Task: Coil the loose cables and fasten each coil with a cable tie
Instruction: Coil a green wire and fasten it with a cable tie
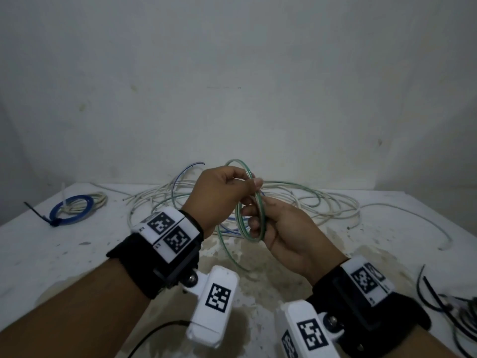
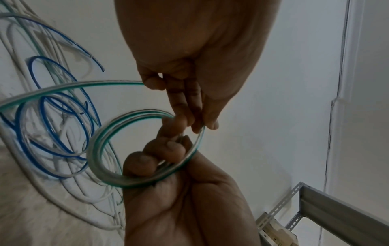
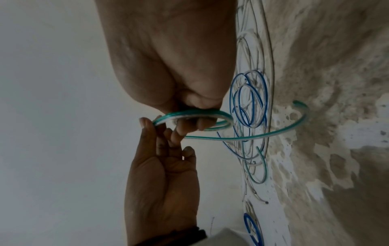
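Note:
A green-striped clear cable [image 1: 261, 213] is wound into a small coil held up over the table between both hands. My right hand [image 1: 255, 220] grips the coil's lower side, fingers curled through the loops [image 2: 160, 164]. At the top of the coil, my left hand [image 1: 247, 182] pinches the cable between thumb and fingertips [image 2: 189, 119]. The cable's free tail [image 1: 229, 257] hangs down to the table and trails off into the pile. The right wrist view shows the coil [image 3: 189, 114] edge-on under the right hand [image 3: 179, 74], with the left hand [image 3: 164, 174] below it.
A tangle of loose white, blue and green cables [image 1: 309, 202] lies behind the hands. A tied blue and white coil [image 1: 73, 209] with a black cable tie [image 1: 38, 213] sits at the far left of the stained table [image 1: 77, 259]. Black strands [image 1: 438, 293] lie at the right edge.

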Demonstrator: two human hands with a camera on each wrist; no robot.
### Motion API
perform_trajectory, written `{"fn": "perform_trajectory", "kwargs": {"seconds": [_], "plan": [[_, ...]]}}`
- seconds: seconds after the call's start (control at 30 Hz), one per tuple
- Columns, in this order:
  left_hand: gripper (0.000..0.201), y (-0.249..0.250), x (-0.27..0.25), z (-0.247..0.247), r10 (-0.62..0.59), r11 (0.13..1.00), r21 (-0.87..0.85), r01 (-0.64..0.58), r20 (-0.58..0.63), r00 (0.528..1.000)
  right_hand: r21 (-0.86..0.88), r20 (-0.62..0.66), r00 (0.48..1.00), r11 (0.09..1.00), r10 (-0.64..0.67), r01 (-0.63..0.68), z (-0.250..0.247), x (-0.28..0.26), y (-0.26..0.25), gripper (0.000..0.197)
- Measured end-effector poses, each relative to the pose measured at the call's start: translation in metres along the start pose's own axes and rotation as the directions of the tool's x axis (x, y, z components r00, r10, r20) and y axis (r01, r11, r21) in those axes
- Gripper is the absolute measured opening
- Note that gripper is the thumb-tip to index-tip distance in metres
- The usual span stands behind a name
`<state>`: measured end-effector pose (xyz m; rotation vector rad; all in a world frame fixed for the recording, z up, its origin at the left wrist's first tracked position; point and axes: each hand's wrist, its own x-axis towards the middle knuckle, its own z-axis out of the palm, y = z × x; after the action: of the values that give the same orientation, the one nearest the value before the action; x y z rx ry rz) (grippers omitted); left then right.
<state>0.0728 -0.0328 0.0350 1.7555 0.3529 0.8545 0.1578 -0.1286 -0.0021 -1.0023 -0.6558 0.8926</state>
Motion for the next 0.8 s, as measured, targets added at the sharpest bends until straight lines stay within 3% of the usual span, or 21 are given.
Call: {"fn": "perform_trajectory", "kwargs": {"seconds": [0.17, 0.23, 0.3, 0.37, 0.43, 0.5, 0.53, 0.6, 0.7, 0.8], "plan": [[0.023, -0.005, 0.003, 0.000, 0.024, 1.000, 0.004, -0.023, -0.072, 0.997, 0.024, 0.008, 1.000, 1.000, 0.016, -0.016, 0.000, -0.005, -0.001, 0.032], [0.031, -0.009, 0.003, -0.001, 0.016, 0.999, 0.042, -0.011, -0.109, 0.994, -0.151, -0.016, 0.999, 0.988, -0.038, 0.035, -0.001, -0.008, -0.001, 0.033], [0.037, -0.012, 0.005, -0.005, 0.011, 0.980, 0.199, 0.019, -0.146, 0.989, -0.370, -0.025, 0.995, 0.926, -0.095, 0.079, -0.003, -0.009, -0.006, 0.032], [0.037, -0.008, 0.004, -0.010, 0.101, 0.880, 0.475, 0.000, -0.187, 0.977, -0.472, -0.033, 0.994, 0.879, -0.101, 0.074, -0.005, -0.011, -0.020, 0.029], [0.026, 0.003, 0.002, -0.014, 0.345, 0.758, 0.614, -0.220, -0.092, 0.934, -0.555, -0.014, 0.993, 0.827, -0.114, 0.087, -0.003, -0.013, -0.040, 0.026], [0.024, 0.013, 0.003, -0.013, 0.478, 0.682, 0.581, -0.444, 0.106, 0.872, -0.655, 0.040, 0.989, 0.744, -0.141, 0.132, 0.003, -0.016, -0.061, 0.022], [0.029, 0.018, 0.004, -0.012, 0.462, 0.700, 0.525, -0.484, 0.183, 0.868, -0.688, 0.068, 0.986, 0.709, -0.151, 0.155, 0.007, -0.017, -0.069, 0.023], [0.034, 0.027, 0.006, -0.012, 0.352, 0.785, 0.440, -0.435, 0.261, 0.899, -0.717, 0.100, 0.980, 0.671, -0.172, 0.190, 0.014, -0.017, -0.083, 0.025], [0.040, 0.037, 0.007, -0.014, 0.276, 0.849, 0.397, -0.348, 0.229, 0.934, -0.689, 0.118, 0.966, 0.681, -0.231, 0.247, 0.019, -0.015, -0.095, 0.010], [0.039, 0.040, 0.007, -0.016, 0.153, 0.973, 0.134, -0.189, 0.243, 0.958, -0.659, 0.172, 0.940, 0.675, -0.295, 0.333, 0.020, -0.015, -0.099, 0.016]]}}
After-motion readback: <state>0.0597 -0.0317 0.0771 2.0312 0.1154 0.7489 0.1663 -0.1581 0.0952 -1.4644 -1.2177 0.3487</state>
